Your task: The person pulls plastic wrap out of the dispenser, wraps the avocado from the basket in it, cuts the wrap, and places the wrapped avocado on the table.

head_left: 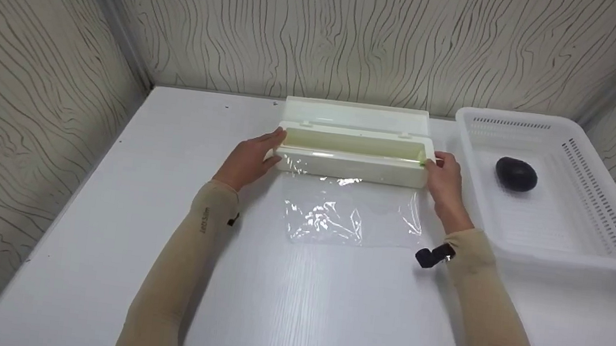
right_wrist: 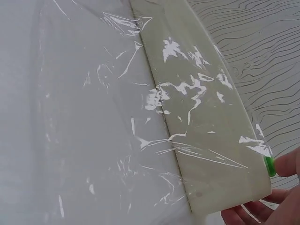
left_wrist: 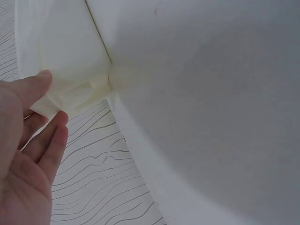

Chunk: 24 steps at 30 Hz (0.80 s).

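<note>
A cream cling film dispenser lies across the table with its lid raised at the back. Clear cling film hangs over its front wall and spreads on the table in front, wrinkled and shiny. My left hand holds the dispenser's left end, thumb on one side and fingertips round the corner in the left wrist view. At the other end, my right hand grips the corner, with its thumb at a small green slider. The right fingers curl against the end wall.
To the right stands a white plastic basket with slotted walls. A dark oval object, smooth and rounded, sits inside it. Wood-patterned panels rise behind the table and at both sides.
</note>
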Each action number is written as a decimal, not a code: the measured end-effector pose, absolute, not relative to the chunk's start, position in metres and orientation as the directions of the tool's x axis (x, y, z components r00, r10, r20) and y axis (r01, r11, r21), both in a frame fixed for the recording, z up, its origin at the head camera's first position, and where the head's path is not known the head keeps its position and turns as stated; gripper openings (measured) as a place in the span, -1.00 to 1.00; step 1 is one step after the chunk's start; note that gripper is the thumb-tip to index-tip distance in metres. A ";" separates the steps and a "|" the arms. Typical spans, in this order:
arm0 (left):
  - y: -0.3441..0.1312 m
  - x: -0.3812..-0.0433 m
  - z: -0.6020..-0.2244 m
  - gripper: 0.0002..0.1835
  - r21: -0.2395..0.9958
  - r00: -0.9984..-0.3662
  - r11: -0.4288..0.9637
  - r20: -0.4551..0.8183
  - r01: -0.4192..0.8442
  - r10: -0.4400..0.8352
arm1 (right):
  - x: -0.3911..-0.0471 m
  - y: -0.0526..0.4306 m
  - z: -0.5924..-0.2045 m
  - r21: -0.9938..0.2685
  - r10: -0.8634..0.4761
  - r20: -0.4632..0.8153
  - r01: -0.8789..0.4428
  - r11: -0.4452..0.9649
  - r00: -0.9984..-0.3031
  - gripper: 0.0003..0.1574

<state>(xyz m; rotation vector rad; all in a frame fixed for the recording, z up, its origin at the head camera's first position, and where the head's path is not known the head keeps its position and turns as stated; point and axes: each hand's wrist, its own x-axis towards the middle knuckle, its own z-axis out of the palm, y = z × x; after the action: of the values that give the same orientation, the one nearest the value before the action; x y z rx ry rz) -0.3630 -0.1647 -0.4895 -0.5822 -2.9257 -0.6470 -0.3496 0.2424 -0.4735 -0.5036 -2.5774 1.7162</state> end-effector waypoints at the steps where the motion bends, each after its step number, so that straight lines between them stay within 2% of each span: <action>1: -0.165 -0.363 -0.490 -0.27 0.390 -0.925 0.838 0.165 0.381 0.343 | -0.349 0.242 -0.474 -0.901 0.265 -0.164 0.254 0.353 -0.950 -0.32; 11: -0.164 -0.364 -0.491 -0.26 0.393 -0.930 0.843 0.145 0.368 0.338 | -0.342 0.249 -0.478 -0.939 0.267 -0.154 0.224 0.259 -0.951 -0.33; 16: -0.165 -0.364 -0.492 -0.26 0.384 -0.932 0.849 0.140 0.363 0.335 | -0.333 0.249 -0.480 -0.896 0.333 -0.155 0.275 0.350 -0.930 -0.44; 19: -0.165 -0.364 -0.492 -0.27 0.378 -0.927 0.846 0.150 0.376 0.345 | -0.328 0.249 -0.481 -0.874 0.316 -0.187 0.305 0.380 -0.930 -0.45; 24: -0.164 -0.363 -0.492 -0.27 0.380 -0.924 0.842 0.158 0.382 0.348 | -0.327 0.252 -0.482 -0.922 0.269 -0.204 0.277 0.272 -0.941 -0.36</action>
<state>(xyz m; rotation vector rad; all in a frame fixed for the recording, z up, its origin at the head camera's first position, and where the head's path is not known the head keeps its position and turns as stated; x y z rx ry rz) -0.3628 -0.1642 -0.4921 -0.5822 -2.9358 -0.6324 -0.3268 0.2519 -0.4816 -0.5394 -2.5108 1.8219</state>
